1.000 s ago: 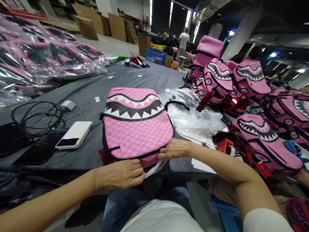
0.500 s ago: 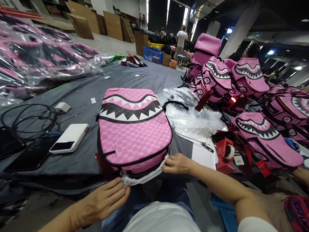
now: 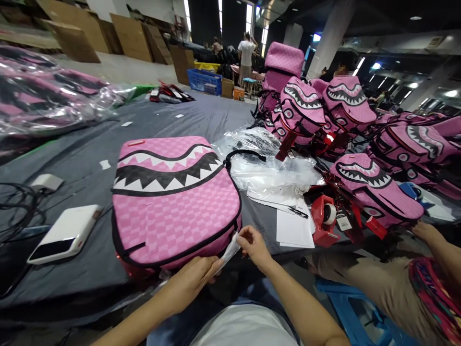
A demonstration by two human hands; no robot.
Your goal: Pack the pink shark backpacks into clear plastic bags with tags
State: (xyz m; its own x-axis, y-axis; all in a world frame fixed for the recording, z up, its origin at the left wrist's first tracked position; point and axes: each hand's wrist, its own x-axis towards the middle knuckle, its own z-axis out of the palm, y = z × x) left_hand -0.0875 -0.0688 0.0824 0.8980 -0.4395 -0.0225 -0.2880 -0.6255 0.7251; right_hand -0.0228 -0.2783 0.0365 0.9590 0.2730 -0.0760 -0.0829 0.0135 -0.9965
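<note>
A pink checkered backpack (image 3: 180, 211) with a black-and-white shark-mouth print lies face up at the table's near edge. Along its near right corner runs a narrow, bunched strip of white plastic wrap (image 3: 230, 250). My left hand (image 3: 196, 274) is closed on the lower part of this strip, against the bag's near side. Just to the right, my right hand (image 3: 254, 245) pinches the strip's upper end between thumb and fingers. What the plastic covers cannot be made out. A black strap (image 3: 247, 153) sticks out from the bag's right side.
Left lie a white power bank (image 3: 66, 233) and cables. Right are a clear plastic bag (image 3: 273, 168), papers with a pen (image 3: 298, 212) and a red tape dispenser (image 3: 322, 223). More pink backpacks (image 3: 302, 103) are piled behind. A co-worker's arm (image 3: 437, 240) reaches in at far right.
My left hand has slid right along the plastic strip, close to my right hand. The stretched strip between them is now short. The view has turned right, so the bag appears further left.
</note>
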